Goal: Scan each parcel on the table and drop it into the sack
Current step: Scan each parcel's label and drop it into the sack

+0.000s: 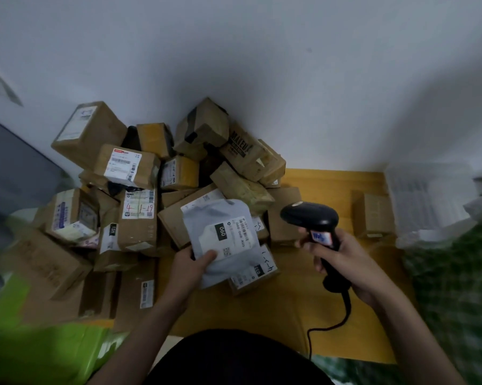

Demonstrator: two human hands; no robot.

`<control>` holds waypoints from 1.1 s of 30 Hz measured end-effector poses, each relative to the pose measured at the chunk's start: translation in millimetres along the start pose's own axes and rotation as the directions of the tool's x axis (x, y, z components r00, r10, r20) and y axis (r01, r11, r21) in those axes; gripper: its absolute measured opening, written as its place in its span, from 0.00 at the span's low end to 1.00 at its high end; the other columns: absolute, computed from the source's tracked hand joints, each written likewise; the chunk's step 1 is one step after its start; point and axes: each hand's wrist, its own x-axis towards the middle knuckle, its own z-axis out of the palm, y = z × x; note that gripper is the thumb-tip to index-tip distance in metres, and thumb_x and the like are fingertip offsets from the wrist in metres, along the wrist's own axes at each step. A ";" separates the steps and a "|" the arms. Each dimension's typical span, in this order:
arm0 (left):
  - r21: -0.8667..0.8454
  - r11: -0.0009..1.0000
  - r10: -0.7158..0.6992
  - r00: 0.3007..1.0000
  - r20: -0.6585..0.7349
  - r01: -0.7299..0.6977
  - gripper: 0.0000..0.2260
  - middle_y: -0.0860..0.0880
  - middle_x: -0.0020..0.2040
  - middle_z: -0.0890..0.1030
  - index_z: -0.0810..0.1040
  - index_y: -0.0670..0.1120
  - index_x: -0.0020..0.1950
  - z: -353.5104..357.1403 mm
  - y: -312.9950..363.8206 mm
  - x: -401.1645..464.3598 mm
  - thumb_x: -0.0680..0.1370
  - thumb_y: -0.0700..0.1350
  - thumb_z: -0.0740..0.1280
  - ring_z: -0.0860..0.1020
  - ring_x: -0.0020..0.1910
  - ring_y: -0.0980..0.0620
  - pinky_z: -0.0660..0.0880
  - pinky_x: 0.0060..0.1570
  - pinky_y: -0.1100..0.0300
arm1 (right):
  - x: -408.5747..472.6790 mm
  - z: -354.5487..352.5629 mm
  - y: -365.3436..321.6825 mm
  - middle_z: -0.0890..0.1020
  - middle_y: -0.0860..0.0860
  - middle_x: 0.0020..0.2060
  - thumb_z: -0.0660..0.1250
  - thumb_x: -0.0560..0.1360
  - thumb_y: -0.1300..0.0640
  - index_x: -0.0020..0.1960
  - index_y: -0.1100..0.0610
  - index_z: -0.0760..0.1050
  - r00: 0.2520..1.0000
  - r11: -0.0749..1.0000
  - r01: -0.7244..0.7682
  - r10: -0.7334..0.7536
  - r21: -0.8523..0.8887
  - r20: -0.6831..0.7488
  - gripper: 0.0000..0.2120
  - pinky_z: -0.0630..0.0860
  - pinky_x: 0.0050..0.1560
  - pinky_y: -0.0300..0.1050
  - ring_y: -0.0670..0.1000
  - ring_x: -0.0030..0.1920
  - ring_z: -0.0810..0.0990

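My left hand (191, 263) grips the near corner of a grey plastic mailer (220, 240), label side up, with a black "090" patch on its white label. The mailer is held above the pile, over a small flat carton. My right hand (342, 257) grips the handle of a black barcode scanner (312, 218); its head points left toward the mailer's label, a short gap away. The scanner's black cable runs down toward my body. A green sack (39, 354) lies at the lower left, blurred.
Several brown cardboard parcels (139, 190) are heaped on the yellow table (331, 184) against the white wall. A lone small box (373, 215) stands at the right. White foam packing (429, 198) sits at the far right, a green patterned sack (456, 287) below it.
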 end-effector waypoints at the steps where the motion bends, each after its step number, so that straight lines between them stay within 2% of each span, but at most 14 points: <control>1: -0.028 1.000 -0.010 1.000 -0.009 0.009 0.08 0.51 0.51 0.83 0.80 0.47 0.57 -3.7 0.9 -0.6 0.79 0.41 0.70 0.82 0.51 0.51 0.79 0.49 0.54 | -2.6 -2.9 1.6 0.85 0.54 0.49 0.70 0.77 0.61 0.60 0.54 0.78 1.000 0.999 0.005 -0.005 -0.037 0.004 0.13 0.76 0.39 0.45 0.48 0.35 0.78; 4: -0.065 0.997 -0.040 0.999 -0.004 0.040 0.05 0.50 0.51 0.85 0.81 0.48 0.53 -10.6 4.3 -2.3 0.78 0.41 0.71 0.83 0.51 0.49 0.80 0.50 0.53 | -8.0 -4.1 4.8 0.82 0.51 0.36 0.71 0.76 0.61 0.56 0.57 0.78 0.998 0.990 0.044 -0.037 -0.138 0.055 0.09 0.75 0.35 0.41 0.47 0.32 0.77; 7: -0.076 0.995 -0.059 0.998 0.016 0.060 0.05 0.49 0.49 0.86 0.82 0.46 0.53 -11.9 10.6 -5.0 0.78 0.41 0.71 0.84 0.48 0.51 0.80 0.45 0.58 | -11.7 0.2 5.2 0.79 0.45 0.28 0.71 0.77 0.63 0.51 0.57 0.79 0.989 0.960 0.134 -0.112 -0.246 0.101 0.05 0.74 0.32 0.39 0.45 0.28 0.76; 9: -0.044 0.997 -0.068 0.997 0.031 0.069 0.07 0.48 0.50 0.87 0.82 0.45 0.55 -13.6 14.1 -5.6 0.77 0.42 0.71 0.85 0.50 0.48 0.80 0.47 0.56 | -14.5 3.3 3.8 0.81 0.43 0.30 0.71 0.75 0.65 0.49 0.53 0.79 0.981 0.927 0.189 -0.160 -0.324 0.113 0.08 0.74 0.32 0.36 0.42 0.28 0.77; 12: 0.056 0.997 -0.057 0.997 0.049 0.054 0.08 0.48 0.50 0.87 0.82 0.46 0.55 -16.6 19.5 -8.5 0.77 0.44 0.71 0.84 0.51 0.46 0.81 0.49 0.53 | -18.7 2.8 3.1 0.82 0.40 0.35 0.73 0.72 0.66 0.46 0.45 0.78 0.957 0.820 0.290 -0.249 -0.493 0.149 0.16 0.73 0.35 0.32 0.41 0.35 0.80; 15: 0.122 0.992 -0.024 0.998 0.062 0.016 0.06 0.49 0.49 0.86 0.82 0.46 0.54 -18.4 27.1 -14.7 0.77 0.44 0.71 0.84 0.49 0.48 0.80 0.45 0.56 | -20.0 -2.1 6.4 0.83 0.40 0.40 0.75 0.71 0.63 0.46 0.36 0.74 0.932 0.684 0.360 -0.294 -0.634 0.212 0.21 0.75 0.40 0.35 0.40 0.43 0.81; 17: 0.152 0.988 -0.005 0.998 0.067 -0.005 0.07 0.49 0.49 0.86 0.82 0.46 0.54 -19.5 30.7 -18.4 0.77 0.46 0.71 0.84 0.49 0.48 0.81 0.47 0.54 | -20.9 -5.3 8.7 0.82 0.38 0.43 0.75 0.71 0.62 0.46 0.32 0.72 0.923 0.611 0.379 -0.301 -0.695 0.239 0.24 0.76 0.43 0.40 0.41 0.45 0.80; 21: 0.165 0.986 0.009 0.998 0.059 -0.019 0.06 0.48 0.48 0.87 0.83 0.48 0.52 -19.3 32.4 -25.6 0.77 0.46 0.72 0.84 0.49 0.47 0.81 0.52 0.50 | -28.0 -8.7 13.1 0.82 0.41 0.47 0.75 0.71 0.60 0.56 0.40 0.76 0.913 0.526 0.395 -0.312 -0.753 0.261 0.21 0.78 0.45 0.44 0.44 0.48 0.80; 25: 0.155 0.987 0.026 0.997 0.072 -0.037 0.12 0.49 0.46 0.87 0.84 0.46 0.54 -14.9 32.9 -37.5 0.73 0.49 0.74 0.85 0.48 0.47 0.80 0.50 0.50 | -34.6 -11.3 16.4 0.82 0.41 0.51 0.75 0.72 0.57 0.62 0.41 0.74 0.911 0.462 0.395 -0.305 -0.794 0.277 0.23 0.80 0.47 0.45 0.44 0.50 0.80; 27: 0.149 0.988 0.028 0.997 0.075 -0.039 0.07 0.49 0.46 0.87 0.84 0.46 0.54 -13.4 31.2 -43.6 0.77 0.45 0.71 0.85 0.48 0.47 0.80 0.48 0.52 | -38.9 -12.6 16.2 0.81 0.41 0.52 0.74 0.72 0.57 0.62 0.41 0.74 0.908 0.440 0.404 -0.303 -0.802 0.291 0.22 0.80 0.47 0.44 0.44 0.51 0.80; 31: 0.119 0.992 0.040 0.997 0.071 -0.048 0.09 0.47 0.47 0.87 0.84 0.44 0.56 -10.8 25.3 -57.2 0.76 0.45 0.71 0.85 0.49 0.44 0.80 0.52 0.48 | -50.4 -16.2 16.0 0.81 0.40 0.52 0.74 0.72 0.58 0.63 0.39 0.73 0.901 0.417 0.419 -0.298 -0.807 0.314 0.24 0.77 0.44 0.40 0.44 0.51 0.80; 33: 0.109 0.993 0.046 0.997 0.067 -0.053 0.08 0.47 0.48 0.87 0.84 0.45 0.55 -9.9 20.4 -63.7 0.78 0.43 0.70 0.85 0.49 0.44 0.80 0.52 0.48 | -55.7 -17.6 16.8 0.81 0.40 0.53 0.74 0.73 0.58 0.64 0.40 0.73 0.899 0.394 0.423 -0.298 -0.816 0.322 0.24 0.74 0.43 0.34 0.44 0.52 0.80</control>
